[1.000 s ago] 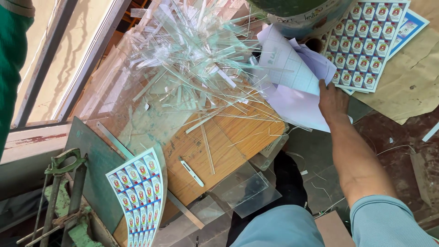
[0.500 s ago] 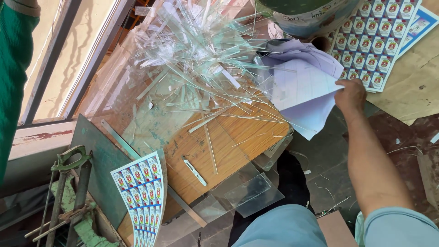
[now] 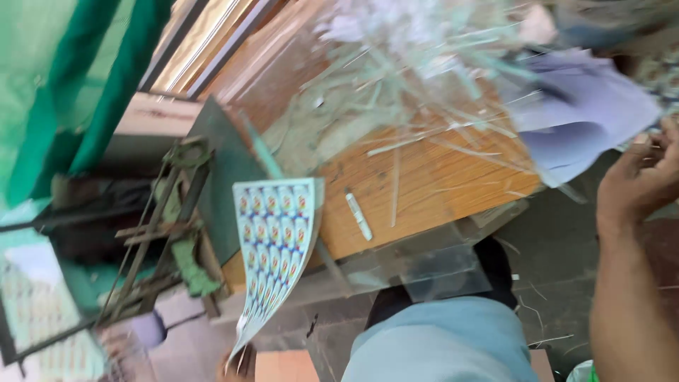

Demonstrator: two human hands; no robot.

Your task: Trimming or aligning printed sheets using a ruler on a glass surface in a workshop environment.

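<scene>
Right hand (image 3: 640,180) pinched on the white paper sheets (image 3: 580,117) at the worktop (image 3: 431,184) edge; glass strips (image 3: 424,78) piled there, left hand unseen.

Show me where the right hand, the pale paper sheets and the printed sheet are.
right hand (image 3: 636,180), head view, on the back of the hand.
paper sheets (image 3: 587,117), head view, middle of the top sheet.
printed sheet (image 3: 272,240), head view, its patterned middle.
</scene>
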